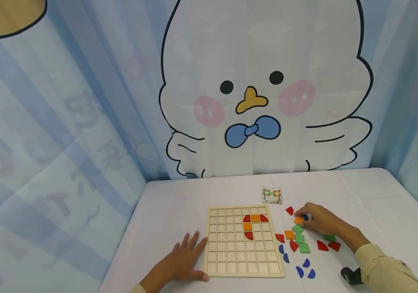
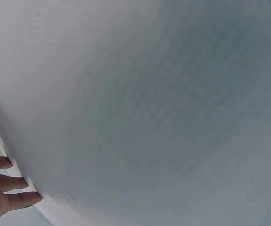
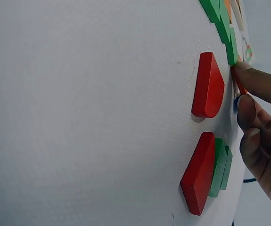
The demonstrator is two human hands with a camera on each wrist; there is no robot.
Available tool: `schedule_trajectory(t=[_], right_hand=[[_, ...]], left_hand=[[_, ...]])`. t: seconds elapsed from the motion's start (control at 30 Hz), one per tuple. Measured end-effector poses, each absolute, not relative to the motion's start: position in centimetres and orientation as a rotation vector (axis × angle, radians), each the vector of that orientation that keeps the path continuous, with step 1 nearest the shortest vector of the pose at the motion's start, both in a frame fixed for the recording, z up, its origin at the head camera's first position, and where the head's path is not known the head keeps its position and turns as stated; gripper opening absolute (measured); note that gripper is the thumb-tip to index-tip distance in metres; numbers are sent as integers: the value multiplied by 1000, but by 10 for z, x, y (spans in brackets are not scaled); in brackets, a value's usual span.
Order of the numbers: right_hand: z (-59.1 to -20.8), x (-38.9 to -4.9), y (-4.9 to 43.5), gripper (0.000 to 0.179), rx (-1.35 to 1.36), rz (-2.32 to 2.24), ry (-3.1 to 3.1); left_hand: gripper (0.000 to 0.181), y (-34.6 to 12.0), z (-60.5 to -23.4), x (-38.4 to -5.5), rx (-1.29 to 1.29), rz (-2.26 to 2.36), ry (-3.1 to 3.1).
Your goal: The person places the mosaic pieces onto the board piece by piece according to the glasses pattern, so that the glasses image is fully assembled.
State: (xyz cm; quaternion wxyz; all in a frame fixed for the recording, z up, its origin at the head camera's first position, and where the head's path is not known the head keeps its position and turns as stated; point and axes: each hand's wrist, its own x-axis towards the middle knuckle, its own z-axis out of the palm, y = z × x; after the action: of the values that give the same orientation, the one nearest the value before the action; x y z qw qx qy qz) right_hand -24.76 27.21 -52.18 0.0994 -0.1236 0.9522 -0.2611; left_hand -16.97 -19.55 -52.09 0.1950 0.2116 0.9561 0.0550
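Observation:
A wooden grid board (image 1: 227,244) lies on the white table, with red quarter-circle pieces and orange squares (image 1: 247,226) in several of its cells. My left hand (image 1: 183,260) rests flat at the board's left edge, fingers spread; in the left wrist view only the fingers (image 2: 17,200) show at the lower left. To the right of the board, my right hand (image 1: 319,219) pinches an orange square (image 1: 298,219) between thumb and fingers, close over the table. Beside that hand are a blue piece (image 1: 306,217) and a green square (image 1: 298,229).
A small pattern card (image 1: 272,195) lies behind the board. Loose red pieces (image 1: 322,245), green squares (image 1: 304,248), another orange square (image 1: 289,235) and blue half-circles (image 1: 300,272) are scattered right of the board. A black object (image 1: 351,276) sits by the right sleeve.

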Motion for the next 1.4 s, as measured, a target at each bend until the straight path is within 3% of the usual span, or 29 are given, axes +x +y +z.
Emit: schedule_trajectory(t=[0.53, 1.4], right_hand=[[-522, -244, 271, 26, -319, -942, 2743], [-514, -240, 252, 36, -253, -1267, 2677]], left_hand=[[109, -193, -521, -170, 577, 119, 2679], [110, -195, -521, -171, 578, 95, 2680]])
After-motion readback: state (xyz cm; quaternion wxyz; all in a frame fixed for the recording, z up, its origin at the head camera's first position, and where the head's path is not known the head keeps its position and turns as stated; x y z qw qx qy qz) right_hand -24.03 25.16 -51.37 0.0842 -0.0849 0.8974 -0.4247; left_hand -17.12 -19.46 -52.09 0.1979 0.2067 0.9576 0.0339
